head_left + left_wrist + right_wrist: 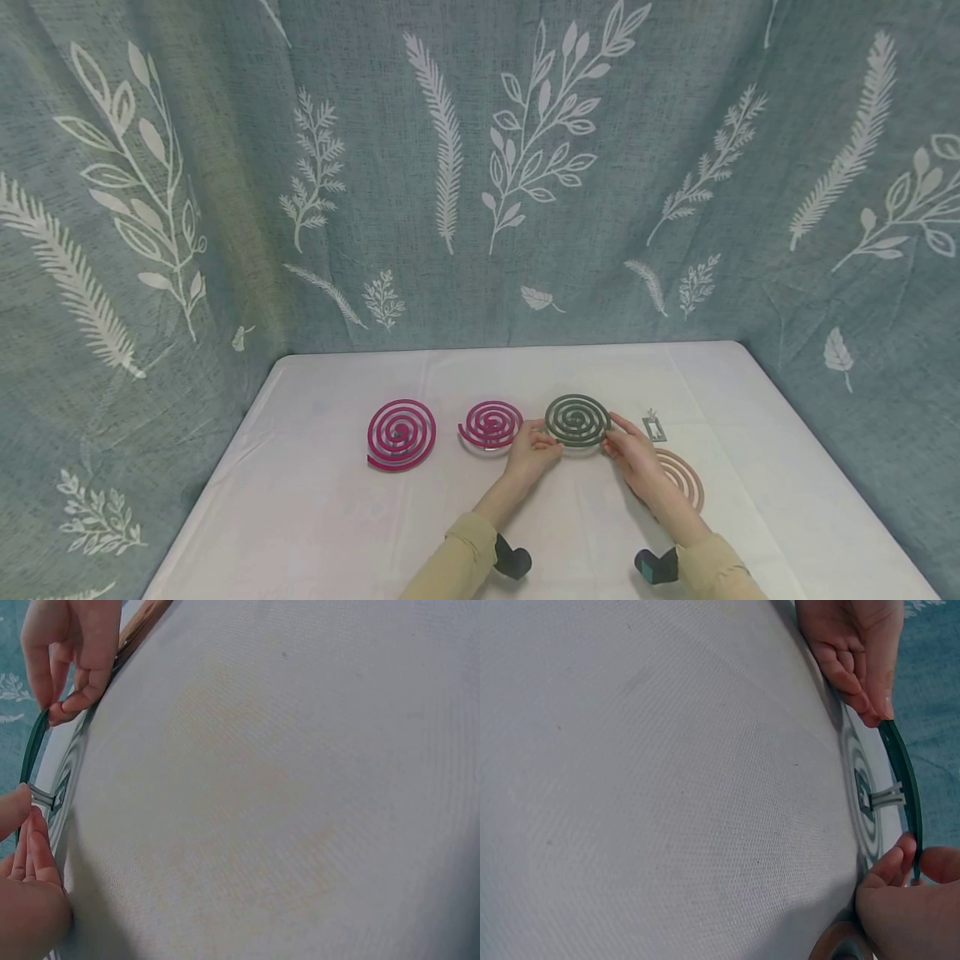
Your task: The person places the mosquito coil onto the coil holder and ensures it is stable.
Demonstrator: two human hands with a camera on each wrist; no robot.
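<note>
A dark green mosquito coil (577,421) lies level between both hands. My left hand (531,454) pinches its left edge, and my right hand (636,454) pinches the right edge. Under the coil a small metal stand (887,796) rises from the table, its upright touching or nearly touching the coil's middle. In the left wrist view the coil (33,746) shows edge-on, fingers gripping both ends. Left of my left hand is a magenta coil (491,423) that looks raised on a stand. A brown coil (682,479) lies partly hidden beneath my right forearm.
Another magenta coil (401,435) sits farther left on the white table (300,517). Behind my right hand lies a loose metal stand (654,427). A patterned blue-green curtain (480,292) hangs along the back and sides.
</note>
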